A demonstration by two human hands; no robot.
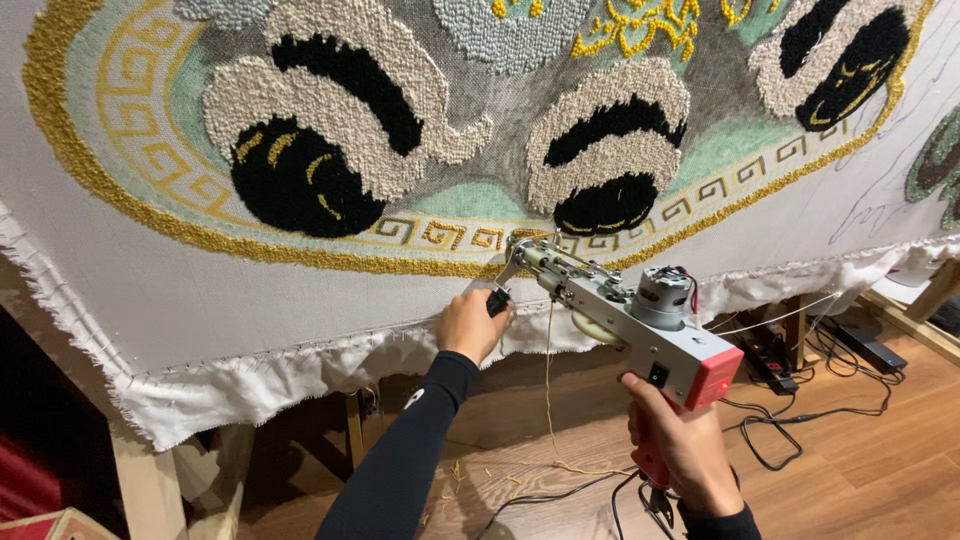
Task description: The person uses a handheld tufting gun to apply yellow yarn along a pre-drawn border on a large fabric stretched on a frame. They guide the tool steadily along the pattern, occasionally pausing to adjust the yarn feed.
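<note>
Head view shows the right hand [685, 445] closed on the tufting gun [630, 315] handle, its long body pointing up-left at the cloth [250, 290], while the left hand [470, 325] squeezes the front handle nearer the gold edge [330, 258].

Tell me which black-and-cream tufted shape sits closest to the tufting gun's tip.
The middle black-and-cream shape, directly above the tufting gun tip; the larger left one and the top-right one lie farther off.

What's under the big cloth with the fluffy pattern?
Under the stretched cloth show wooden frame legs, wood floor, black cables and loose yellow yarn. Whatever is behind the cloth is covered.
</note>
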